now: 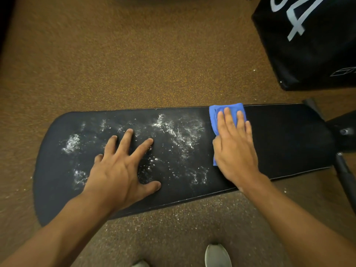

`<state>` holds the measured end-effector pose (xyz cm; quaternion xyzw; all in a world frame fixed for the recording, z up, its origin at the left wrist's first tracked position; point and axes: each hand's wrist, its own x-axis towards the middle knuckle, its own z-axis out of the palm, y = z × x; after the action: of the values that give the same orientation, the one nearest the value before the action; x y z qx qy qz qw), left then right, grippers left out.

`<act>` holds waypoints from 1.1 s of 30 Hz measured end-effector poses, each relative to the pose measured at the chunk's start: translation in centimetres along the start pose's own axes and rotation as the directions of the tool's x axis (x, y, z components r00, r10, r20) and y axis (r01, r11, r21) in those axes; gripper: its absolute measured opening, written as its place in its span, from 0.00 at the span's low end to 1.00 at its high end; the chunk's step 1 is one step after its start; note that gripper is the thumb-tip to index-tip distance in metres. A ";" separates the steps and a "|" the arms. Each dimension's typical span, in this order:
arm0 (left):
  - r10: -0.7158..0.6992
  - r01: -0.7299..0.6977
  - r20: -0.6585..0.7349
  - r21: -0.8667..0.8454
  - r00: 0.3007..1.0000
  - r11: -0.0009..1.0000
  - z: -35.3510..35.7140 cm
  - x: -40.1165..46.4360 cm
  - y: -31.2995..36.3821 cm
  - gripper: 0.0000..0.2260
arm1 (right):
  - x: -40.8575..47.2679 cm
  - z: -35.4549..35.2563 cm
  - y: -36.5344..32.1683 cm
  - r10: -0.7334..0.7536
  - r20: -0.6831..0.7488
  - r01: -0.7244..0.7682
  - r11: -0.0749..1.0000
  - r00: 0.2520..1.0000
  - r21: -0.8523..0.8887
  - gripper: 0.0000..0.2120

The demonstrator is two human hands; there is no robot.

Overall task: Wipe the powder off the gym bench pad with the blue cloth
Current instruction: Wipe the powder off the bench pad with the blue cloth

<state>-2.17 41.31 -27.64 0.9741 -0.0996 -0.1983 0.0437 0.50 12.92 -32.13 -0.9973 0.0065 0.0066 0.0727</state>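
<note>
A long black gym bench pad (285, 139) lies across the middle of the view. White powder (181, 132) is smeared over its left and centre parts; the right part looks dark and clean. My right hand (235, 149) presses flat on a folded blue cloth (213, 114) near the pad's far edge, at the right border of the powder. My left hand (119, 170) rests flat on the pad with fingers spread, holding nothing, amid the powder.
Brown speckled floor surrounds the bench, with spilled powder (192, 214) below the near edge. A large black box with pale lettering (308, 45) stands at the upper right. Black bench frame parts (344, 170) stick out at right. A grey shoe (217, 255) shows at the bottom.
</note>
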 end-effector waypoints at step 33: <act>-0.002 0.002 0.009 0.033 1.000 0.999 -0.3 -0.1 0.3 0.50 | -6.0 -1.0 3.1 -0.288 0.119 0.290 0.957 0.950 0.000 0.30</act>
<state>-2.17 41.08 -27.33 0.9738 -0.1022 -0.2013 0.0271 -5.50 9.82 -31.47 -0.9859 -0.1441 0.0547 0.0645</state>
